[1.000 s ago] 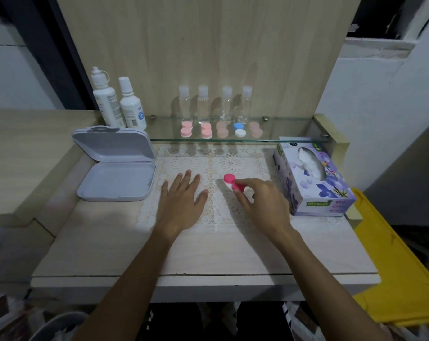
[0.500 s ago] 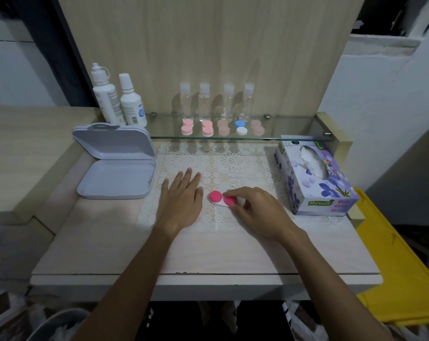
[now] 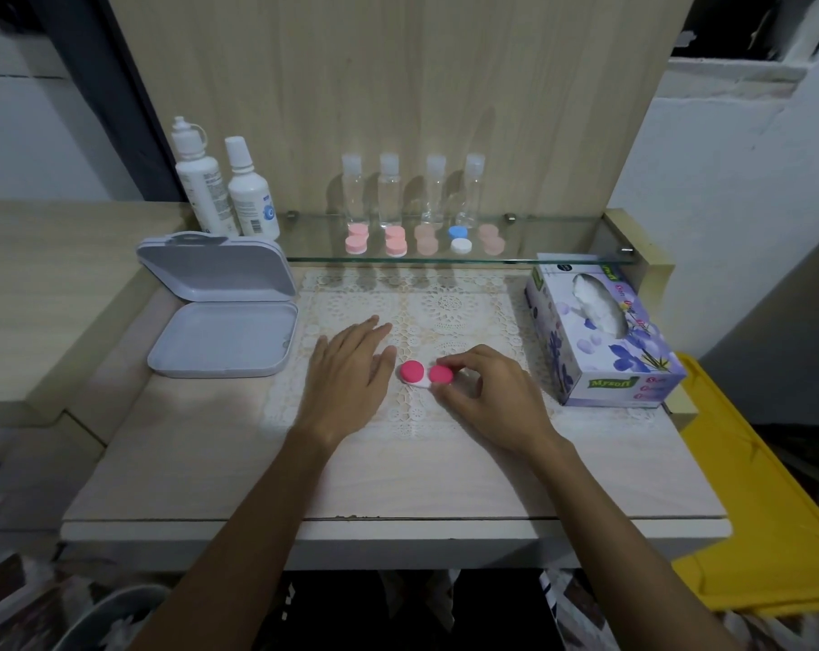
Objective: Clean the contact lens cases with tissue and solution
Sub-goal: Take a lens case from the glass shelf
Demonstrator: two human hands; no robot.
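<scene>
A contact lens case with two bright pink caps (image 3: pixel 419 372) lies flat on the lace mat (image 3: pixel 449 307) in the middle of the table. My right hand (image 3: pixel 487 392) pinches its right cap between thumb and fingertips. Flat on the mat just left of the case rests my left hand (image 3: pixel 351 373), fingers straight, its thumb close to the left cap. Two white solution bottles (image 3: pixel 231 190) stand at the back left. A purple tissue box (image 3: pixel 600 340) with a tissue sticking out sits at the right.
Several more lens cases, pink (image 3: pixel 395 242) and one blue and white (image 3: pixel 459 239), line a glass shelf (image 3: pixel 539 256) in front of several clear small bottles (image 3: pixel 433 190). An open grey box (image 3: pixel 224 321) lies at the left. A yellow bin (image 3: pixel 764 500) stands beside the table's right edge.
My right hand brought the pink case down from a tilted hold and set it flat on the mat beside my left hand. My left hand has stayed flat on the mat.
</scene>
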